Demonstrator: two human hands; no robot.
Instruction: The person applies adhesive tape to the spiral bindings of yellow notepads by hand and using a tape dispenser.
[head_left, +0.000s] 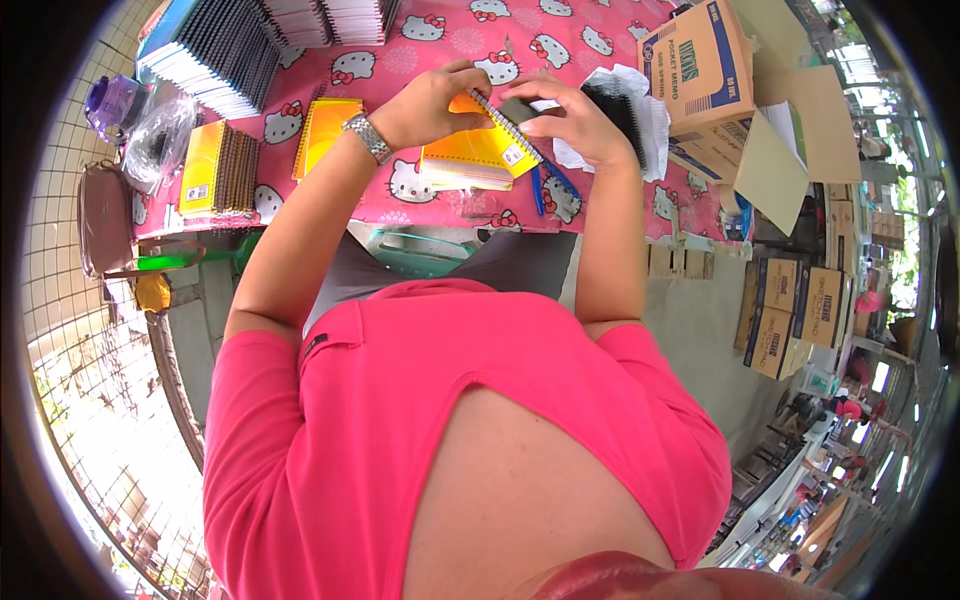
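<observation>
Left of the brown cardboard box (pixel 690 75), I saw the left hand (pixel 437 105) pinching a yellow spiral-bound paper notebook (pixel 490 150), its coil (pixel 512 129) slanting between both hands, while the right hand (pixel 580 122), nearer the box, gripped a small dark block (pixel 517 112) beside it.

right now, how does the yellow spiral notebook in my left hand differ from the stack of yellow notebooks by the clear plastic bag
Contact: the yellow spiral notebook is gripped by the left hand; the stack of yellow notebooks is untouched. Pose: the yellow spiral notebook's binding runs slantwise; the stack of yellow notebooks has its bindings lined up along its right side. Both show yellow covers, spiral bindings and a small white label.
</observation>
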